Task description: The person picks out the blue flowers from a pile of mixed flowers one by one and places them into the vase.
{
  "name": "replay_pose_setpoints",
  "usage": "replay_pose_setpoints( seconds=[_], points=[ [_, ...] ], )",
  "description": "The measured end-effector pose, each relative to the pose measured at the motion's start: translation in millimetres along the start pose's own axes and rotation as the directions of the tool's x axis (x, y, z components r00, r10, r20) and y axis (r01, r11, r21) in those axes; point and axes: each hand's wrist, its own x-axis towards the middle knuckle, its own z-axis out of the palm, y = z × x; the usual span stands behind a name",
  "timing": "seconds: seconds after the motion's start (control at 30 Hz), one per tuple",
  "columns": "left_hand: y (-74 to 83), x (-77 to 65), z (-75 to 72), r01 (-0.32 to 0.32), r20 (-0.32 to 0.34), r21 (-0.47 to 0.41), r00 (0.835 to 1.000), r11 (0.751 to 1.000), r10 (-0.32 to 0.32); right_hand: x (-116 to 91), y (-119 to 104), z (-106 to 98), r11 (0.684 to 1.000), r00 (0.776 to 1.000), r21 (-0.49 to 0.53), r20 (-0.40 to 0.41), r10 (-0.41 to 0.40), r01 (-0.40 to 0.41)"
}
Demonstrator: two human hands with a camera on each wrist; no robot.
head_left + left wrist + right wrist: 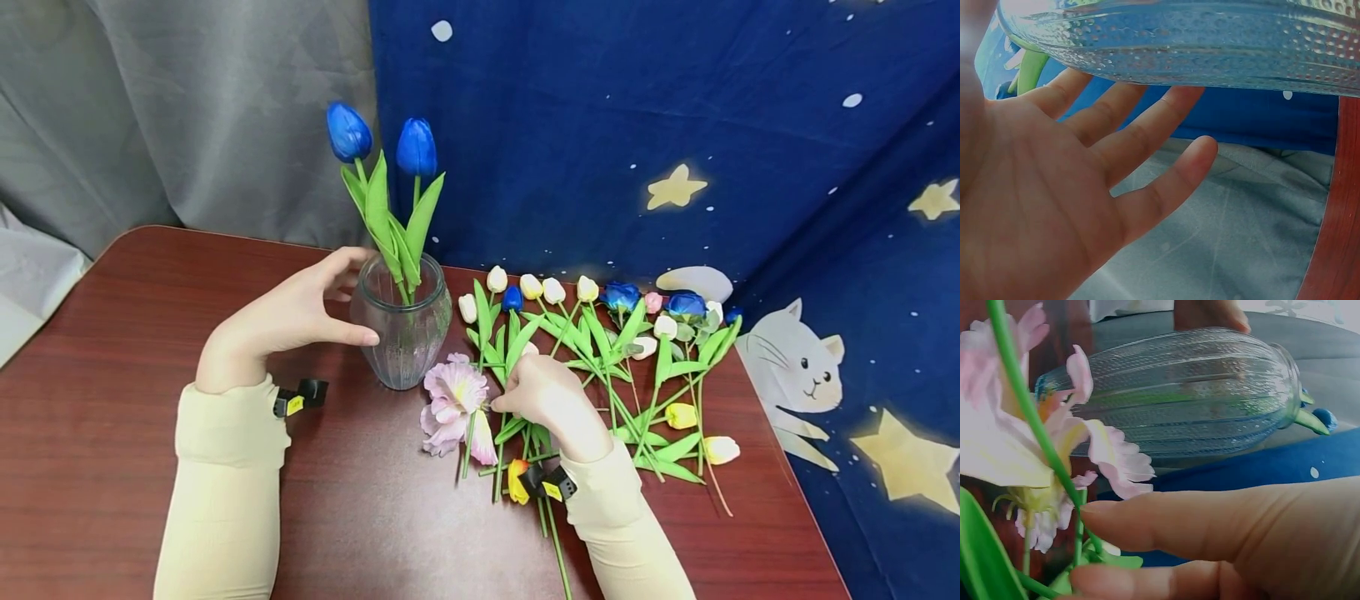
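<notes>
My left hand (pixel 288 308) is spread around the left side of a ribbed glass vase (pixel 408 342). Its thumb lies along the near side; in the left wrist view the fingers (pixel 1138 134) reach behind the glass fairly straight. Two blue tulips (pixel 417 148) stand upright in the vase. Among flowers lying to its right is my right hand (pixel 551 396), thumb and forefinger bent toward each other with a gap between them. In the right wrist view, the thumb tip meets a thin green stem (pixel 1035 422). Beside that hand lies a large pink flower (pixel 453 396).
White tulips (pixel 553 291), blue roses (pixel 621 295) and several other flowers cover the table's right side. A yellow-orange tulip (pixel 517 482) lies below my right wrist. Grey and dark blue curtains (pixel 562 125) hang behind the brown table (pixel 360 517).
</notes>
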Motion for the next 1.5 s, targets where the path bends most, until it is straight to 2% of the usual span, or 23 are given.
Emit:
replay_pose_setpoints(
  seconds=[0.23,0.73,0.97,1.27,1.5],
  points=[
    [0.8,-0.4,0.5,-0.001,0.002,-0.002,1.000,1.000,0.001,2.4,-1.9,7.3,0.995,0.998,-0.099,0.055,0.039,-0.033],
    [3.0,-0.3,1.9,-0.024,0.004,0.010,1.000,1.000,0.024,12.3,-0.7,16.0,0.981,0.997,-0.176,0.013,0.083,-0.079],
    [2.7,-0.4,2.6,-0.023,-0.012,0.009,1.000,1.000,0.023,16.2,-0.4,17.3,0.980,0.995,-0.172,-0.001,0.104,-0.103],
    [3.5,-1.4,1.9,-0.015,-0.014,0.013,1.000,1.000,0.015,16.9,-1.4,17.3,0.980,0.992,-0.167,0.051,0.118,-0.108],
    [6.5,-1.6,1.9,-0.015,-0.012,0.014,1.000,1.000,0.015,14.1,-2.3,13.3,0.985,0.993,-0.138,0.029,0.111,-0.106]
  ],
)
